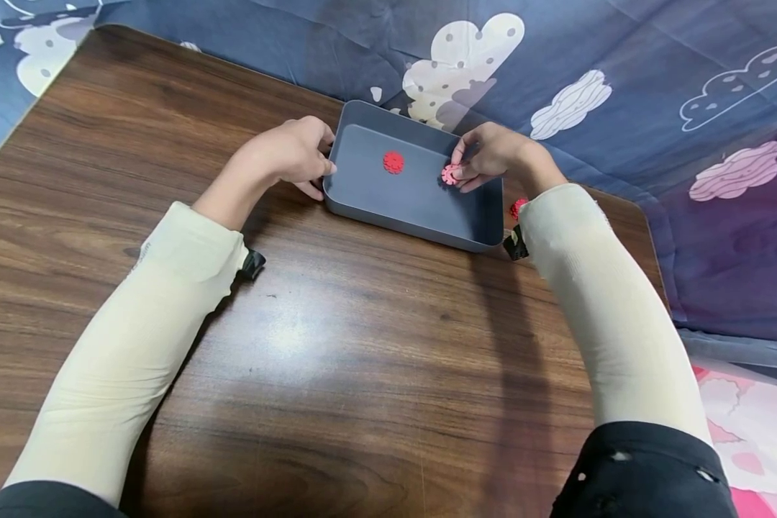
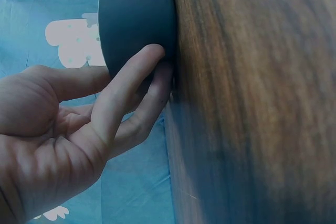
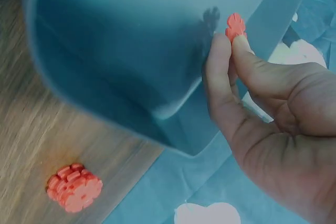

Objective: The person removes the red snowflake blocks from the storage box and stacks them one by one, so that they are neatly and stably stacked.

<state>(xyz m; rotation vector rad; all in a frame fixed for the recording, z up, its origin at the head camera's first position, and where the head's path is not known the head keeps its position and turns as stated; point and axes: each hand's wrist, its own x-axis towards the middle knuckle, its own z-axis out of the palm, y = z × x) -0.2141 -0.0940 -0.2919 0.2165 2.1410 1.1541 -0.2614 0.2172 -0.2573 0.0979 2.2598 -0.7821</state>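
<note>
A grey rectangular tray (image 1: 401, 226) lies on the wooden table. My left hand (image 1: 298, 155) holds its left end, and in the left wrist view the thumb is at the rim with fingertips (image 2: 152, 52) against the outer wall. Over the tray's right part, my right hand (image 1: 495, 155) pinches a red notched plastic disc (image 1: 450, 174) between thumb and fingers. That disc (image 3: 236, 25) hangs above the tray floor, casting a shadow there. Another red notched disc (image 1: 393, 162) lies inside the tray, left of the pinched one.
A small stack of red notched discs (image 3: 76, 187) sits on the table just outside the tray's right end, partly covered by the right sleeve (image 1: 570, 223) in the head view. A blue patterned cloth (image 1: 337, 43) hangs along the table's far edge.
</note>
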